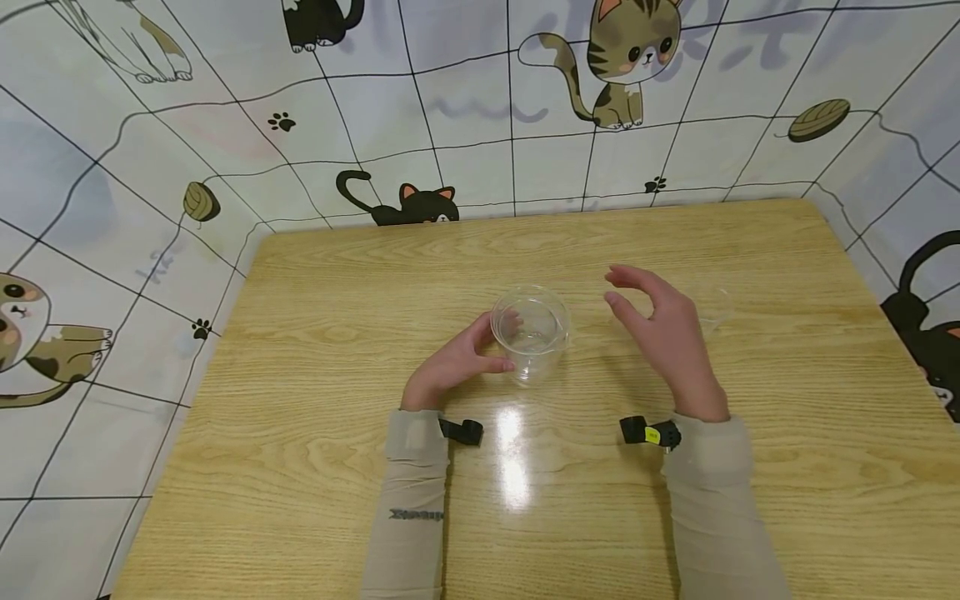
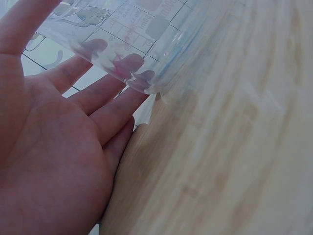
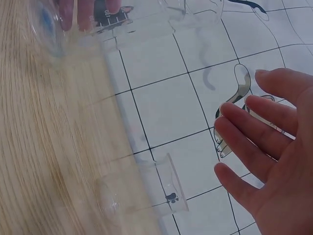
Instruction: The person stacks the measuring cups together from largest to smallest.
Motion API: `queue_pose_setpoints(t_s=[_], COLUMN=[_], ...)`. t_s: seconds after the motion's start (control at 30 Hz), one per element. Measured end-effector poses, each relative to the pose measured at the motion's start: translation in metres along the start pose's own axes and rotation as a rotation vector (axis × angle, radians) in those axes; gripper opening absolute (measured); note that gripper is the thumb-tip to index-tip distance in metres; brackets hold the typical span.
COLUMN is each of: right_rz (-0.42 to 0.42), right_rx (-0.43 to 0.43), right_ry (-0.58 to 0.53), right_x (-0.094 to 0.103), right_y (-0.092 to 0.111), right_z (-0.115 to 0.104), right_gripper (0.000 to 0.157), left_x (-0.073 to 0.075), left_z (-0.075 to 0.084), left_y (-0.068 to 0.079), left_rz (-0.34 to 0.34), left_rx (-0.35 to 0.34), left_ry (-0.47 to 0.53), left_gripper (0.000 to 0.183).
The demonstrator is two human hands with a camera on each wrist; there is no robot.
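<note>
A clear measuring cup (image 1: 531,329) with a wide rim and printed volume marks stands near the middle of the wooden table. My left hand (image 1: 459,360) holds it from the left, thumb on the near side and fingers around the far side. In the left wrist view, the fingertips show through the cup's transparent wall (image 2: 128,41). To the right of the cup, my right hand (image 1: 667,333) is raised over the table with nothing in it, thumb and fingers apart. A smaller clear cup (image 3: 146,188) stands beyond it, mostly hidden by that hand in the head view.
The wooden table (image 1: 322,333) meets white cloth walls (image 1: 480,108) with black grid lines and cartoon cats at the back and both sides. A bright light reflection (image 1: 512,467) lies on the tabletop between the forearms.
</note>
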State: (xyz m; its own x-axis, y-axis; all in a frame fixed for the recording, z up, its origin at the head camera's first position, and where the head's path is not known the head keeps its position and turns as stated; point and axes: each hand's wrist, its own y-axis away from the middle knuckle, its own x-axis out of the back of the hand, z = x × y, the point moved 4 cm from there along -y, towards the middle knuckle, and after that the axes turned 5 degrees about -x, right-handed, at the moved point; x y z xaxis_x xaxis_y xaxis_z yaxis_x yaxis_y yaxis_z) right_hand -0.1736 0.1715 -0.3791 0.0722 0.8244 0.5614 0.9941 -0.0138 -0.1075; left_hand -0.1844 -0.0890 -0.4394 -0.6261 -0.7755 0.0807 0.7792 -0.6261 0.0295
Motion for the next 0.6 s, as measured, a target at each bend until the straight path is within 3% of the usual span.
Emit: queue_pose_setpoints(t_s=[0.13,0.37,0.6], right_rz=[0.022,0.057,0.112], right_rx=[-0.025,-0.054,-0.066], right_ry=[-0.009,-0.012,-0.033], right_x=[0.006,0.016,0.024], right_y=[0.000,0.000,0.000], right_z=[0.004,0.009,0.015], right_gripper=[0.047,0.045,0.042], left_x=[0.002,0.000,0.000], left_z=[-0.011,0.002,0.001], left_y=[-0.002,0.000,0.000], left_rz=[0.004,-0.005,-0.008], left_rx=[-0.007,-0.003,-0.009], left_ry=[-0.012,-0.003,-0.002], left_gripper=[0.077,0.078,0.078])
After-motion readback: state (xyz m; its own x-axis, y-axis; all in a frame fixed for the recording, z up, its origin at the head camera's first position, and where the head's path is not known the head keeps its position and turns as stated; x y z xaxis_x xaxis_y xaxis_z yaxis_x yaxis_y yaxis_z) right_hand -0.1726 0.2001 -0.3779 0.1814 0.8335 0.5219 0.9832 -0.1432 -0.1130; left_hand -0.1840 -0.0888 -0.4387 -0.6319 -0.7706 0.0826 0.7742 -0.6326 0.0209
